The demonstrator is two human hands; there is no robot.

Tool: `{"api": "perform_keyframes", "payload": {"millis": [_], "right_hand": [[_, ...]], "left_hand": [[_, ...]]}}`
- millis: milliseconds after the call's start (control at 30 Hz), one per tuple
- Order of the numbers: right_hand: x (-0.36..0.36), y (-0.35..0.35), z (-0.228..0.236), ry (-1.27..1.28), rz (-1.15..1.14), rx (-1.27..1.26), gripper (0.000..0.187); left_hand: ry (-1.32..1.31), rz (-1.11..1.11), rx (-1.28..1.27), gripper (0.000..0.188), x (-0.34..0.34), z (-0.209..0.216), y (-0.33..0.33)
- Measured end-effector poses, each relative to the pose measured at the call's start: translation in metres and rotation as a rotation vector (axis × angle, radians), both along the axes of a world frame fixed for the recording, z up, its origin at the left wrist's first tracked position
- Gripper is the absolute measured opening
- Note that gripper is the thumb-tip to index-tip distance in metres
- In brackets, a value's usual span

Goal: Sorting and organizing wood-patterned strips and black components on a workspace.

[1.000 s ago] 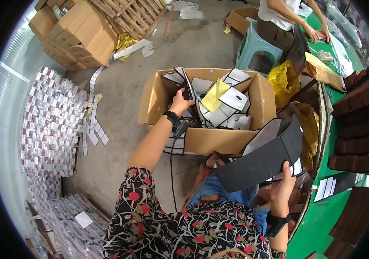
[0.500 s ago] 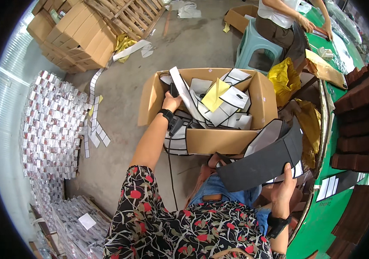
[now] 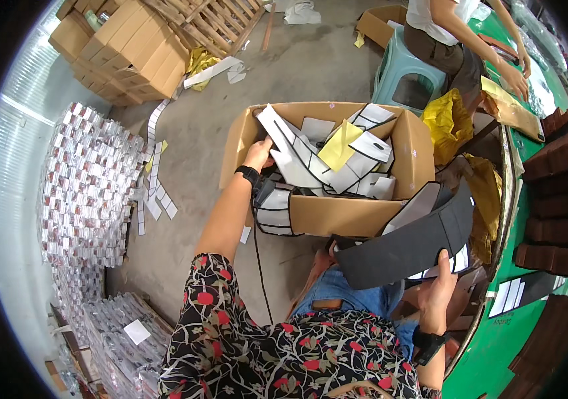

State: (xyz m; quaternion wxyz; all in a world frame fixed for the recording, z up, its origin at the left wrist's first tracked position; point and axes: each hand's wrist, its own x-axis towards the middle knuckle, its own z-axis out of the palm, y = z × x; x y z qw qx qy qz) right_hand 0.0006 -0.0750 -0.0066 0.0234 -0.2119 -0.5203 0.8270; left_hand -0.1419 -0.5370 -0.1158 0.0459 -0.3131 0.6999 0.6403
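My right hand grips a wide, curved black panel across my lap, its thumb on the front face. Behind that panel, black-edged light grey pieces lean against the box. My left hand reaches into the left end of an open cardboard box. Its fingers are curled by a long white strip; what they pinch is partly hidden. White pieces with black edging fill the box, with a yellow sheet on top. A black-edged piece hangs over the near left wall.
Another person works at the green table near a blue-green stool. Yellow sacks stand right of the box. Stacked cartons, wrapped stacks and paper strips occupy the left. A thin cable hangs from my left wrist.
My left hand has shifted within the box, and the black piece seen at its fingers is no longer visible there. The white strips beside it have shifted. My right hand keeps the black panel.
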Motion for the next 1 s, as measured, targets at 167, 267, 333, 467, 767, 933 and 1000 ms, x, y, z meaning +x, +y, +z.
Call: {"api": "perform_keyframes", "payload": {"millis": [167,267,333,467,767,933,1000], "right_hand": [[0.001,0.0,0.002,-0.016,-0.02,-0.026,0.039],[0.002,0.007,-0.003,-0.016,-0.019,-0.044,0.037],[0.002,0.007,-0.003,-0.023,-0.002,-0.053,0.036],[0.0,0.005,-0.001,0.0,-0.007,-0.052,0.036],[-0.012,0.002,0.002,-0.015,0.002,-0.027,0.04],[-0.025,0.01,0.004,0.055,-0.022,-0.012,0.035],[-0.029,0.011,0.011,0.118,-0.002,0.024,0.034]], "left_hand": [[-0.054,-0.074,-0.297,0.042,-0.011,-0.023,-0.02],[-0.015,0.031,-0.55,0.032,-0.016,0.0,0.008],[-0.118,0.053,-0.56,0.03,-0.013,0.014,0.007],[-0.007,0.076,-1.098,0.032,-0.002,0.046,0.003],[0.615,0.043,-1.266,0.021,0.078,0.215,0.018],[0.91,-0.041,-1.176,0.02,0.107,0.262,0.046],[0.97,-0.107,-1.21,0.023,0.117,0.273,0.064]]}}
